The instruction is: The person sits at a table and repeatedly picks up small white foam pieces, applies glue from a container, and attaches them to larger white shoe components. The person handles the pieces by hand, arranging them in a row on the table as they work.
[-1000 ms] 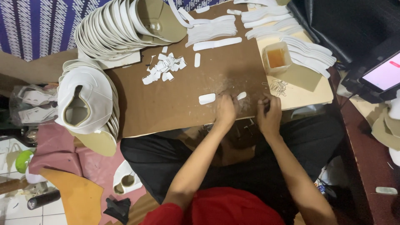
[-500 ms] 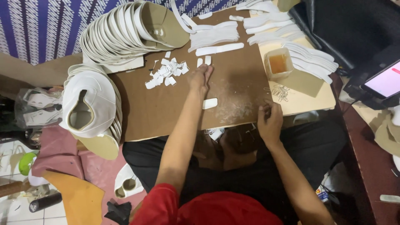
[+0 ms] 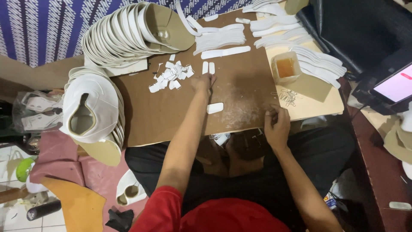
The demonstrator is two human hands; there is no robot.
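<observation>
At your far right a dark tilted screen [image 3: 397,86] glows pink; at your left lies a clear plastic bag [image 3: 36,111].

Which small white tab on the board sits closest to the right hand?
The lone white tab lying flat mid-board, left of the right hand. The pair of tabs by the left hand lies farther up.
</observation>
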